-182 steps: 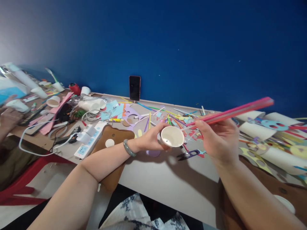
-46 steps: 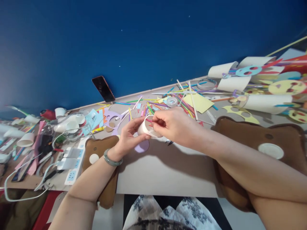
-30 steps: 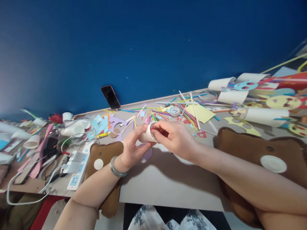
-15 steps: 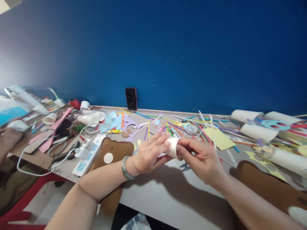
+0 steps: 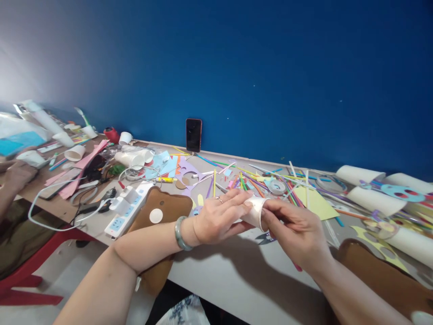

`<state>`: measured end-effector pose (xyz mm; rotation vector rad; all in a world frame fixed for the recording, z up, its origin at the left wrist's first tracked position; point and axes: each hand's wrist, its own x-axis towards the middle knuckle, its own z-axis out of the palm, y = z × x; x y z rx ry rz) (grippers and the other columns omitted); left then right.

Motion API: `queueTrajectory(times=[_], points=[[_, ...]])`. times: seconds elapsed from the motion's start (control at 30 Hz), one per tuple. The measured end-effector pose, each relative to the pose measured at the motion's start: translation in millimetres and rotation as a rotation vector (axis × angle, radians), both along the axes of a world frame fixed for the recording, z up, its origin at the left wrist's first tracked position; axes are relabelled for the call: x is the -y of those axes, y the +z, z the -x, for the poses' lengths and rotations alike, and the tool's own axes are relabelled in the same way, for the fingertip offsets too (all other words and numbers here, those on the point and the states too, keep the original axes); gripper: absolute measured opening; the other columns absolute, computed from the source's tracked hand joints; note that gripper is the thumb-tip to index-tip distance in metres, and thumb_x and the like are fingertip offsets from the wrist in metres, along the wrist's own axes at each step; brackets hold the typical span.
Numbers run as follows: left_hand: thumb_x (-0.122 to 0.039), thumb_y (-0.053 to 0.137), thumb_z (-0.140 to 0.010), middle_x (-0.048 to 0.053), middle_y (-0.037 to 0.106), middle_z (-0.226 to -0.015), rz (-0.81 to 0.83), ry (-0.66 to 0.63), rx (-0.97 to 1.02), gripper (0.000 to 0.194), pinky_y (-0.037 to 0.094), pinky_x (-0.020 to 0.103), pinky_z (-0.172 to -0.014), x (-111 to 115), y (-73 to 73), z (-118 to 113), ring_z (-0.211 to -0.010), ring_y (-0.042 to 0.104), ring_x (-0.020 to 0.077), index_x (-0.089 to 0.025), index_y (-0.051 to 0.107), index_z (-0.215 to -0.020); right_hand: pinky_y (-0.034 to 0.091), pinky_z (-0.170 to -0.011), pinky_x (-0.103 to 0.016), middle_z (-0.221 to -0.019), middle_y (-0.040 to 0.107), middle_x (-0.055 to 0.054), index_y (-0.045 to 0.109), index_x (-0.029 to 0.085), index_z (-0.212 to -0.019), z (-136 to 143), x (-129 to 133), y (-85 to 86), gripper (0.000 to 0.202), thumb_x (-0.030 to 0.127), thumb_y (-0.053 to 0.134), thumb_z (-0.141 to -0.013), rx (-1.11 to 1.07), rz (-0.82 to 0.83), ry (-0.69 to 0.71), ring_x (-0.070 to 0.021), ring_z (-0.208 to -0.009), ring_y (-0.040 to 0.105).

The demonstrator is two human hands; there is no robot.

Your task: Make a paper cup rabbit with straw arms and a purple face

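A white paper cup [image 5: 254, 215] lies on its side between my two hands, above the grey table, its open end towards the right. My left hand [image 5: 219, 217] is wrapped over the cup from the left, fingers on its upper side. My right hand [image 5: 293, 230] pinches the cup's rim between thumb and fingers. Below the cup, partly hidden, dark scissors [image 5: 264, 238] lie on the table. Behind my hands are scattered coloured paper strips and straws, with a roll of clear tape [image 5: 276, 187] among them.
A power strip [image 5: 128, 212] and brown mat [image 5: 165, 205] are left of my hands. A phone [image 5: 194, 135] leans on the blue wall. White paper rolls [image 5: 376, 200] and another brown mat [image 5: 379, 275] are right. Another person's hand [image 5: 18, 176] is far left.
The view has shifted, so the table items appear farther right. Both hands still hold the cup, and more of the scissors shows beneath it.
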<state>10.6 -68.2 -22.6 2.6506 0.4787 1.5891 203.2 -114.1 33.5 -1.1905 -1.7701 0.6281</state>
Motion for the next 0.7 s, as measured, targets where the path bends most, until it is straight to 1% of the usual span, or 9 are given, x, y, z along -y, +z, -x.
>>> queueTrajectory(times=[0.1, 0.17, 0.27, 0.3, 0.37, 0.43, 0.53, 0.63, 0.7], points=[[-0.034, 0.072, -0.092, 0.015, 0.072, -0.124, 0.096, -0.098, 0.093, 0.044, 0.061, 0.04, -0.096, -8, -4.2, -2, -0.119, 0.07, 0.0249, -0.019, 0.052, -0.129, 0.035, -0.042, -0.023, -0.056, 0.059, 0.002, 0.068, 0.021, -0.072, -4, -6, -0.2, 0.024, 0.034, 0.063, -0.092, 0.001, 0.081, 0.025, -0.0096, -0.045, 0.046], [-0.038, 0.076, -0.088, 0.012, 0.073, -0.12, 0.218, -0.088, 0.135, 0.046, 0.06, 0.039, -0.094, -19, -6.6, -1, -0.112, 0.073, 0.0232, -0.021, 0.056, -0.125, 0.033, -0.038, -0.023, -0.056, 0.06, 0.002, 0.07, 0.021, -0.077, -10, -11, 1.3, 0.023, 0.039, 0.066, -0.091, -0.028, 0.113, -0.018, -0.0092, -0.042, 0.043], [-0.04, 0.084, -0.08, 0.011, 0.073, -0.115, 0.537, 0.084, 0.303, 0.05, 0.057, 0.037, -0.092, -42, -7.1, 7, -0.107, 0.072, 0.0229, -0.02, 0.061, -0.12, 0.039, -0.041, -0.025, -0.063, 0.064, 0.0, 0.069, 0.022, -0.083, -23, -23, 5.7, 0.024, 0.045, 0.069, -0.09, -0.148, 0.062, -0.179, -0.0106, -0.044, 0.047], [-0.042, 0.085, -0.078, 0.011, 0.073, -0.116, 0.658, 0.11, 0.416, 0.052, 0.057, 0.036, -0.091, -50, -6.4, 11, -0.106, 0.071, 0.0228, -0.019, 0.061, -0.118, 0.042, -0.044, -0.026, -0.066, 0.066, -0.001, 0.068, 0.022, -0.086, -28, -27, 6.4, 0.025, 0.047, 0.069, -0.09, -0.182, 0.036, -0.232, -0.0112, -0.046, 0.049], [-0.045, 0.086, -0.075, 0.012, 0.072, -0.115, 0.868, 0.068, 0.604, 0.054, 0.056, 0.034, -0.089, -64, -4.1, 17, -0.102, 0.07, 0.0211, -0.017, 0.062, -0.115, 0.043, -0.046, -0.027, -0.068, 0.066, -0.001, 0.068, 0.022, -0.092, -36, -37, 4.1, 0.025, 0.047, 0.068, -0.089, -0.202, 0.059, -0.289, -0.0114, -0.047, 0.049], [-0.048, 0.082, -0.078, 0.012, 0.071, -0.114, 1.056, -0.026, 0.7, 0.051, 0.056, 0.031, -0.082, -73, -1.2, 21, -0.096, 0.069, 0.0185, -0.016, 0.065, -0.113, 0.043, -0.047, -0.027, -0.067, 0.066, 0.0, 0.067, 0.021, -0.092, -39, -47, -4.8, 0.027, 0.047, 0.067, -0.087, -0.151, 0.218, -0.201, -0.0115, -0.047, 0.05], [-0.047, 0.082, -0.077, 0.01, 0.072, -0.114, 1.229, -0.146, 0.785, 0.049, 0.054, 0.026, -0.075, -76, 3.4, 22, -0.093, 0.068, 0.0163, -0.017, 0.067, -0.113, 0.047, -0.056, -0.029, -0.071, 0.069, -0.002, 0.068, 0.019, -0.087, -31, -57, -26.6, 0.033, 0.051, 0.065, -0.083, -0.008, 0.464, 0.061, -0.0146, -0.057, 0.059], [-0.045, 0.085, -0.072, 0.009, 0.074, -0.111, 1.319, -0.279, 0.786, 0.052, 0.054, 0.027, -0.075, -71, 7.0, 20, -0.094, 0.07, 0.0189, -0.017, 0.068, -0.112, 0.05, -0.071, -0.032, -0.083, 0.074, -0.005, 0.071, 0.018, -0.088, -19, -59, -42.4, 0.034, 0.05, 0.061, -0.086, 0.217, 0.497, 0.233, -0.0195, -0.076, 0.066], [-0.044, 0.086, -0.069, 0.01, 0.074, -0.11, 1.368, -0.378, 0.759, 0.056, 0.055, 0.029, -0.076, -67, 7.8, 20, -0.096, 0.071, 0.0222, -0.017, 0.067, -0.114, 0.048, -0.073, -0.032, -0.09, 0.076, -0.007, 0.074, 0.018, -0.093, -18, -57, -41.8, 0.031, 0.045, 0.058, -0.089, 0.426, 0.445, 0.229, -0.0213, -0.082, 0.067]])
